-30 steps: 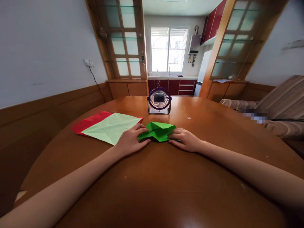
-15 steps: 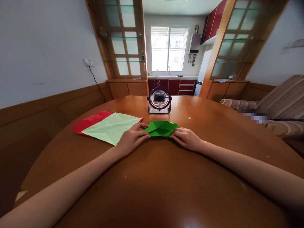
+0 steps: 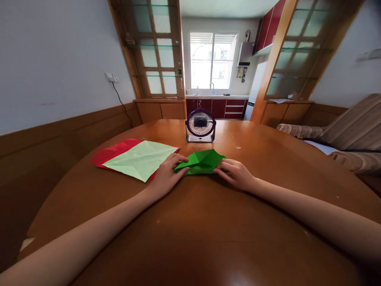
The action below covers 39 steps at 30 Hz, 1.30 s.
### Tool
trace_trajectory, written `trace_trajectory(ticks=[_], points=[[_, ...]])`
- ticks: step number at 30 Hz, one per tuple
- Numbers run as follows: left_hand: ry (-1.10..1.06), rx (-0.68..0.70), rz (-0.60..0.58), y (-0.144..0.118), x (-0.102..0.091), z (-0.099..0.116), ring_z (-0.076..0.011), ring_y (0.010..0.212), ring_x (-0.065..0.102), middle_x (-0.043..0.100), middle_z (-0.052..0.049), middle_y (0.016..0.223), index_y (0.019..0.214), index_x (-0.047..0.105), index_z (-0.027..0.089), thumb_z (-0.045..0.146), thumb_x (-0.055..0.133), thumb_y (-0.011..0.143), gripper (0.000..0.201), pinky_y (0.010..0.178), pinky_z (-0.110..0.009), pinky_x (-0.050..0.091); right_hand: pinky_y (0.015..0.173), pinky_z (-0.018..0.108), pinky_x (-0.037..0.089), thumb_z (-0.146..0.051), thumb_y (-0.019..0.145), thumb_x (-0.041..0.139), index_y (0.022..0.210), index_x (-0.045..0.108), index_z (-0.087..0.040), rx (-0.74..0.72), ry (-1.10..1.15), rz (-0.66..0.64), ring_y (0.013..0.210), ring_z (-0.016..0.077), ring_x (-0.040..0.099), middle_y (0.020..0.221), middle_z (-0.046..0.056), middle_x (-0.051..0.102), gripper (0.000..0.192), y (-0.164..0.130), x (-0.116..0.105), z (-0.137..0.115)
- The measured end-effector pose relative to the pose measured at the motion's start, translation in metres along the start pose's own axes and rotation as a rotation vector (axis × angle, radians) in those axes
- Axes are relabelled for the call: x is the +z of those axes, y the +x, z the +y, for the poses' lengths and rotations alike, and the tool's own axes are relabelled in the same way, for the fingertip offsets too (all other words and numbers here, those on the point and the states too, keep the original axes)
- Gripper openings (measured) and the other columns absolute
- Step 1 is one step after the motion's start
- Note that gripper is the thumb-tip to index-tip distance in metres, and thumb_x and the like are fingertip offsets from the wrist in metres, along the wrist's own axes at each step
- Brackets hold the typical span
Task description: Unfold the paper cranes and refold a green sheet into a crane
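A folded sheet of green paper (image 3: pixel 203 162) is held between my two hands, low over the wooden table (image 3: pixel 196 230). My left hand (image 3: pixel 171 171) has its thumb and fingers on the paper's left end. At the right end, my right hand (image 3: pixel 233 171) pinches the paper's edge, its fingertips partly hidden behind a fold. Creases run across the green surface, and its upper edge rises toward the right. Left of my left hand lies a pale green creased sheet (image 3: pixel 139 159) on top of red paper (image 3: pixel 116 151).
Beyond the green paper a small purple desk fan (image 3: pixel 200 124) stands upright on the table. A small whitish scrap (image 3: pixel 238 147) lies to its right. A striped sofa (image 3: pixel 354 127) is past the table's right edge.
The green paper's upper right has lifted a little, and its left part has opened out between my left thumb and fingers. Both hands stay nearly in place.
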<state>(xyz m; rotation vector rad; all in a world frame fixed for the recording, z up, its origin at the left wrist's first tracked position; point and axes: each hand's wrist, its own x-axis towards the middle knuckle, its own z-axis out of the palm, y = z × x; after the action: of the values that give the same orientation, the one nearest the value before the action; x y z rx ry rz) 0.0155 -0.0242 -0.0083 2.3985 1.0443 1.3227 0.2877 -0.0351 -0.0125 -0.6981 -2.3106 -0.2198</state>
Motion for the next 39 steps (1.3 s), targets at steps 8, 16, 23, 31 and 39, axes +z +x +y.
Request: trace_trajectory(ticks=[8, 16, 23, 31, 39], points=[[-0.039, -0.069, 0.125, 0.001, -0.002, -0.003, -0.0205, 0.097, 0.06, 0.063, -0.004, 0.099, 0.092, 0.068, 0.022, 0.021, 0.063, 0.08, 0.013, 0.087, -0.036, 0.048, 0.066, 0.03, 0.05, -0.03, 0.094, 0.054, 0.119, 0.055, -0.015, -0.355, -0.286, -0.013, 0.071, 0.0156, 0.061, 0.087, 0.006, 0.068, 0.029, 0.003, -0.005, 0.001], [-0.211, -0.257, 0.184, 0.001, 0.003, -0.003, -0.021, 0.093, 0.063, 0.065, -0.007, 0.105, 0.104, 0.064, 0.02, 0.031, 0.071, 0.074, 0.032, 0.084, -0.037, 0.05, 0.065, 0.032, 0.048, -0.01, 0.093, 0.048, 0.114, 0.057, -0.005, -0.509, -0.408, -0.083, 0.072, 0.0161, 0.058, 0.085, 0.009, 0.065, 0.023, 0.006, -0.012, -0.005], [-0.511, -0.423, 0.301, 0.001, 0.009, 0.008, -0.021, 0.097, 0.065, 0.064, -0.009, 0.11, 0.117, 0.056, 0.018, 0.032, 0.077, 0.067, 0.056, 0.083, -0.034, 0.053, 0.066, 0.033, 0.048, -0.009, 0.093, 0.046, 0.108, 0.06, -0.013, -0.505, -0.38, -0.066, 0.074, 0.0167, 0.058, 0.084, 0.007, 0.063, 0.021, 0.008, -0.013, -0.013], [-0.883, -0.606, 0.222, -0.001, 0.018, 0.019, -0.0215, 0.093, 0.068, 0.067, -0.01, 0.111, 0.113, 0.055, 0.015, 0.03, 0.08, 0.066, 0.056, 0.08, -0.036, 0.056, 0.067, 0.032, 0.049, -0.012, 0.094, 0.048, 0.103, 0.06, -0.017, -0.51, -0.384, 0.069, 0.08, 0.017, 0.061, 0.091, 0.007, 0.066, 0.015, 0.01, -0.007, -0.016], [-0.818, -0.634, 0.047, -0.003, 0.025, 0.018, -0.023, 0.095, 0.069, 0.071, -0.011, 0.107, 0.1, 0.064, 0.013, 0.034, 0.082, 0.063, 0.046, 0.085, -0.037, 0.054, 0.06, 0.03, 0.047, -0.012, 0.094, 0.051, 0.098, 0.061, -0.014, -0.532, -0.326, 0.079, 0.068, 0.0143, 0.06, 0.077, 0.004, 0.067, 0.012, 0.013, -0.002, -0.025]])
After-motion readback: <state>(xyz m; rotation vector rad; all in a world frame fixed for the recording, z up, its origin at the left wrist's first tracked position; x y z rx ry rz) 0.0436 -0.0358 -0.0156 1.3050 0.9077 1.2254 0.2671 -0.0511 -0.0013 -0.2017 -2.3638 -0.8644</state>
